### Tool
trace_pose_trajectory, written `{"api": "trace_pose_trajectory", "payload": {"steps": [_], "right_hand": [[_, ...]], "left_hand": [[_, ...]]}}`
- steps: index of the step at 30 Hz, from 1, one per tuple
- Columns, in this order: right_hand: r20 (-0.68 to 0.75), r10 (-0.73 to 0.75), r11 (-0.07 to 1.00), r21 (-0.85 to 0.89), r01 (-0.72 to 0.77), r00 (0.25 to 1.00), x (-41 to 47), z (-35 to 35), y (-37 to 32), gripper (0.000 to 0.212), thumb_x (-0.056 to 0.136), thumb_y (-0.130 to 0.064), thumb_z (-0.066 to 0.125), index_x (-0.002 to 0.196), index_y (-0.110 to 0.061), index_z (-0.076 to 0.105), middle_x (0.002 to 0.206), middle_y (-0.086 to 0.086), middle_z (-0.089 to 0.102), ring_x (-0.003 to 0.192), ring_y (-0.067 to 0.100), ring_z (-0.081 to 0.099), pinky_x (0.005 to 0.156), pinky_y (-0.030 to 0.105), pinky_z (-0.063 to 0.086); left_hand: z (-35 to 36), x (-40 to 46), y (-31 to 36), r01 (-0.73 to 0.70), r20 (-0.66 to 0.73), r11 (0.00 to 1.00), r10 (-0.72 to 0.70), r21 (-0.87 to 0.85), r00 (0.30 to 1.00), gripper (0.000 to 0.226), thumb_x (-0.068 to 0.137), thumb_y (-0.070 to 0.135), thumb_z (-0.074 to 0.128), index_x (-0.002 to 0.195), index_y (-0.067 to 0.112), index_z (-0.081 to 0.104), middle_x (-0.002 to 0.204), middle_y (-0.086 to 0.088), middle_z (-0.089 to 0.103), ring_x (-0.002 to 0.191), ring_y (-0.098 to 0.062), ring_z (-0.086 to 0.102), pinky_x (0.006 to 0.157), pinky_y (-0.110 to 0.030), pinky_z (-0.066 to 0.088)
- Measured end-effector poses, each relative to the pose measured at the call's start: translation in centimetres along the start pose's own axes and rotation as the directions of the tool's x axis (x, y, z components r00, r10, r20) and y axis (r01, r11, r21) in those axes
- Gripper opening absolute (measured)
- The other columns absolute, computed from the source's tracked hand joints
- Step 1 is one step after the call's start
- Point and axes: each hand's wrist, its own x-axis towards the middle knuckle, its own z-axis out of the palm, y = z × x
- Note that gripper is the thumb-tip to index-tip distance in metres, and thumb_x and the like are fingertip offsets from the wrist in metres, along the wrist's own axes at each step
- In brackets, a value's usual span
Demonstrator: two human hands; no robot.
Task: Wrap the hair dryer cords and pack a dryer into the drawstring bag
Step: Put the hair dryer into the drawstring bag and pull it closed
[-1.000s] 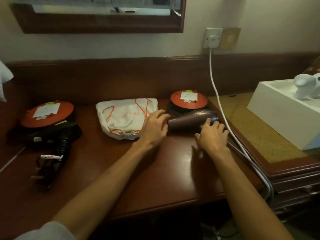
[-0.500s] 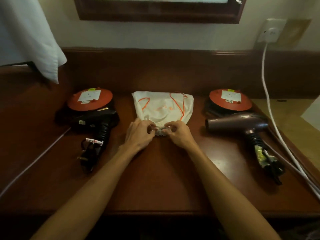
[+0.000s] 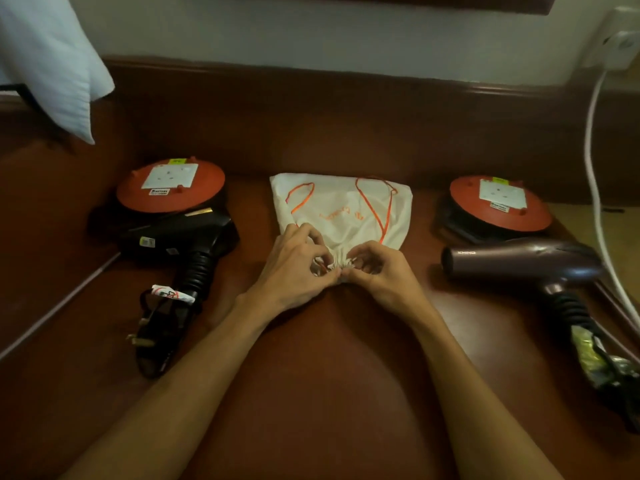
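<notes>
A white drawstring bag point(image 3: 341, 209) with orange cords lies flat at the middle of the wooden desk, its gathered mouth toward me. My left hand point(image 3: 294, 268) and my right hand point(image 3: 379, 271) both pinch that gathered mouth, fingers curled on the cloth. A black hair dryer point(image 3: 180, 233) lies to the left, its cord bundled and tied with a white band near the plug. A purple hair dryer point(image 3: 519, 259) lies to the right with its cord bundled at the desk's right edge.
Two orange cable reels stand at the back, one on the left point(image 3: 169, 185) and one on the right point(image 3: 498, 202). A white cable point(image 3: 594, 188) hangs from a wall socket at far right. A white cloth point(image 3: 52, 57) hangs at top left.
A second ago both hands were on the purple dryer at the right. They have left it lying on the desk and moved to the bag's mouth, where they stay pinching it.
</notes>
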Motion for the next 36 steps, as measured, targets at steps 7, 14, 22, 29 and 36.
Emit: {"api": "trace_pose_trajectory", "payload": {"steps": [7, 14, 22, 29, 36], "right_hand": [[-0.167, -0.117, 0.985, -0.143, 0.094, 0.979, 0.5, 2.4, -0.1, 0.025, 0.078, -0.005, 0.068, 0.083, -0.02, 0.048, 0.077, 0.004, 0.059, 0.069, 0.019, 0.055, 0.065, 0.04, 0.051], [-0.289, -0.05, 0.991, -0.13, 0.012, 0.956, 0.8, -0.7, 2.3, 0.018, 0.082, -0.007, 0.073, 0.083, -0.015, 0.057, 0.079, -0.001, 0.06, 0.068, 0.012, 0.055, 0.063, 0.028, 0.048], [-0.156, -0.105, 0.994, 0.013, 0.108, 0.982, 0.7, -0.6, 1.3, 0.015, 0.081, -0.016, 0.083, 0.087, -0.011, 0.07, 0.084, 0.0, 0.07, 0.075, 0.009, 0.064, 0.065, 0.024, 0.053], [-0.122, -0.086, 0.995, 0.044, 0.092, 0.989, 0.5, -0.2, 0.7, 0.017, 0.079, -0.008, 0.083, 0.087, -0.006, 0.068, 0.081, 0.008, 0.071, 0.075, 0.019, 0.069, 0.068, 0.034, 0.056], [-0.228, -0.163, 0.98, -0.153, 0.13, 0.96, 0.9, 2.8, 0.3, 0.019, 0.078, -0.017, 0.076, 0.074, -0.032, 0.065, 0.079, -0.009, 0.063, 0.077, 0.008, 0.054, 0.076, 0.044, 0.05]], "left_hand": [[0.2, 0.8, 2.0, 0.001, -0.028, 0.96, 0.008, 0.28, 1.0, 0.027, 0.078, 0.043, 0.066, 0.089, 0.019, 0.074, 0.112, 0.005, 0.064, 0.109, -0.02, 0.05, 0.087, -0.035, 0.028], [-1.9, -0.6, -1.2, 0.176, -0.199, 0.973, -0.144, 0.148, 0.969, 0.005, 0.085, 0.023, 0.061, 0.084, 0.025, 0.066, 0.102, 0.007, 0.067, 0.102, -0.019, 0.05, 0.084, -0.037, 0.03], [0.1, -0.1, 2.0, 0.001, -0.131, 1.0, 0.003, 0.031, 0.991, 0.024, 0.086, 0.053, 0.072, 0.095, 0.031, 0.075, 0.096, 0.014, 0.072, 0.096, -0.007, 0.046, 0.077, -0.025, 0.02], [0.9, 0.4, 2.1, 0.072, -0.101, 0.997, -0.068, 0.031, 0.993, 0.019, 0.086, 0.04, 0.07, 0.091, 0.022, 0.071, 0.085, 0.006, 0.066, 0.093, -0.013, 0.049, 0.084, -0.031, 0.04], [0.6, 0.2, 2.8, 0.206, -0.184, 0.937, -0.157, 0.284, 0.97, 0.015, 0.079, 0.032, 0.063, 0.086, 0.019, 0.061, 0.079, 0.0, 0.068, 0.089, -0.025, 0.057, 0.08, -0.037, 0.034]]}}
